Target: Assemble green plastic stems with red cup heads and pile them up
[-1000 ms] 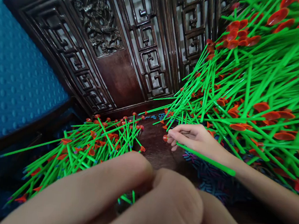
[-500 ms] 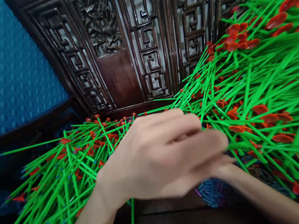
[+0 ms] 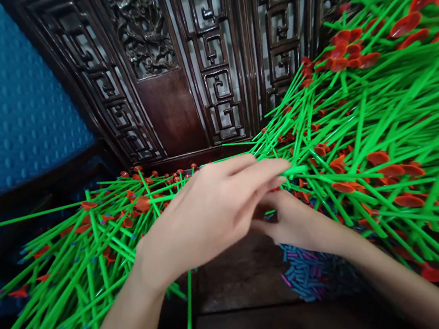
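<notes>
My left hand [image 3: 210, 206] is closed over a thin green plastic stick [image 3: 166, 198]. An orange-red flared cup [image 3: 142, 204] sits on the stick's left end, and the middle of the stick is hidden under the hand. My right hand [image 3: 296, 221] meets the left from the right side, thumb and fingers curled in. Its fingertips are behind the left hand, so what they pinch is hidden. Below the right wrist lies a heap of small blue and purple tube pieces [image 3: 306, 274].
At right rises a big pile of green sticks with red cups [image 3: 387, 115]. Another pile of cupped sticks [image 3: 73, 269] lies at lower left. Behind stands a carved dark wooden panel [image 3: 173, 112]; a blue bumpy cover [image 3: 25, 95] is on the left. Dark wooden boards [image 3: 246, 278] lie below.
My hands have parted a little, the left shifting slightly left and its fingers straightening. More of the right hand shows. An orange-red cup on a stick now appears left of my left hand.
</notes>
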{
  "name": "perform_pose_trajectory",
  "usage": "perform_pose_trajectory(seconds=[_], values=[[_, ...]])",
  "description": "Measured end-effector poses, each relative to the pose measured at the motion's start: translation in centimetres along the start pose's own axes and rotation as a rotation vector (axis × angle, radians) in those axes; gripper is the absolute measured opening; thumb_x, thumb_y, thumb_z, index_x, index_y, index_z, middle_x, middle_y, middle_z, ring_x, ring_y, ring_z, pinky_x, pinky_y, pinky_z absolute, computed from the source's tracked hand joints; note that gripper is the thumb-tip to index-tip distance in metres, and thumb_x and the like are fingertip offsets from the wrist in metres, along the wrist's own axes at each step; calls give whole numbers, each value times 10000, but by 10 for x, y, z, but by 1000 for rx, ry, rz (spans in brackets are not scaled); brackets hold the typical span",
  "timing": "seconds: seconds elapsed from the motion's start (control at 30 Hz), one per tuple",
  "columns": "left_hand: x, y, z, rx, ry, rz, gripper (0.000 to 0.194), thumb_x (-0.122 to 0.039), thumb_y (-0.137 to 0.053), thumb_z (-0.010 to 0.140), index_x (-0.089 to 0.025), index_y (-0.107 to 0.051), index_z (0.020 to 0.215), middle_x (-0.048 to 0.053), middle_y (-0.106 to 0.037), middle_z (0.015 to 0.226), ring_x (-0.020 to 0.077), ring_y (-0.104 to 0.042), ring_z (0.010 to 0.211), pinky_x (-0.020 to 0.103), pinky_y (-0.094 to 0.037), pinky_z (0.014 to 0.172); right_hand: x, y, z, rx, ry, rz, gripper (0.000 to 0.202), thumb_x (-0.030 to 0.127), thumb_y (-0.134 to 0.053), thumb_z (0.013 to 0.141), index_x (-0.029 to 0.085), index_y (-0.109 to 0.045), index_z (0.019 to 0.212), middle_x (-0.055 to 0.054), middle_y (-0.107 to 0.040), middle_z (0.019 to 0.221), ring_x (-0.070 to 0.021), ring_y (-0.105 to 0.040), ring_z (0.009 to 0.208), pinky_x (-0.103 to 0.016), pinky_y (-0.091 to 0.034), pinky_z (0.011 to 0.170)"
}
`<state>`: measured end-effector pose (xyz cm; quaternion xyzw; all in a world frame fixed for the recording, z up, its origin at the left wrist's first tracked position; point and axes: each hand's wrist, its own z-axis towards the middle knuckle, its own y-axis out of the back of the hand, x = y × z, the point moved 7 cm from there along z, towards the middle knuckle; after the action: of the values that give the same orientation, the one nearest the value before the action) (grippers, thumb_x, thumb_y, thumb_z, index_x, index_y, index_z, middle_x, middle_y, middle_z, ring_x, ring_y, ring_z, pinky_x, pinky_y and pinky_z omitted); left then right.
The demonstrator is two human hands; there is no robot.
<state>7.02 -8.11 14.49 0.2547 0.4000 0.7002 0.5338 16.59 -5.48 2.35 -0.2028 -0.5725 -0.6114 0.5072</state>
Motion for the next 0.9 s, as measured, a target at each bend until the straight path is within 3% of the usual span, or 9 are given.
perform_pose_trajectory(seconds=[0.07,0.13,0.2,0.37,0.67,0.9], values=[[12,1,1,23,81,106,207,-297,-535,1001,-193,-708,1044,25,-727,897,152,-694,793,270,-546,753,-13,-10,-8,248,-162,-52,90,219,-753,762,175,-675,777,19,-653,689,-144,-609,641,-240,-470,588],[22,0,0,74,148,173,246,-340,-540,998,-193,-731,953,23,-725,834,151,-686,755,265,-532,740,-24,-15,-18,394,-290,-127,191,202,-829,687,175,-671,790,29,-630,678,-152,-607,669,-230,-444,579],[27,0,-2,108,181,200,262,-339,-538,998,-195,-745,926,28,-725,802,152,-680,735,260,-520,725,-30,-11,-23,379,-310,-254,209,159,-823,686,182,-656,811,29,-606,701,-155,-588,702,-231,-414,590],[38,2,-6,168,233,205,207,-329,-594,967,-224,-770,935,20,-730,801,165,-678,746,270,-500,723,-37,4,-21,206,-203,-559,149,61,-685,737,177,-637,817,-20,-571,796,-173,-542,744,-259,-371,628],[63,-14,-10,305,335,140,114,-296,-695,901,-262,-786,960,-11,-752,929,205,-690,895,311,-494,767,-38,-5,-23,336,-243,-672,339,-66,-514,684,161,-671,881,-38,-599,765,-169,-554,704,-248,-365,625],[71,-27,-11,351,349,136,144,-310,-684,910,-265,-784,1004,-6,-765,988,215,-700,936,332,-506,794,-39,-4,-18,312,-209,-676,362,-77,-511,686,143,-679,919,-59,-632,800,-194,-586,791,-252,-377,662]])
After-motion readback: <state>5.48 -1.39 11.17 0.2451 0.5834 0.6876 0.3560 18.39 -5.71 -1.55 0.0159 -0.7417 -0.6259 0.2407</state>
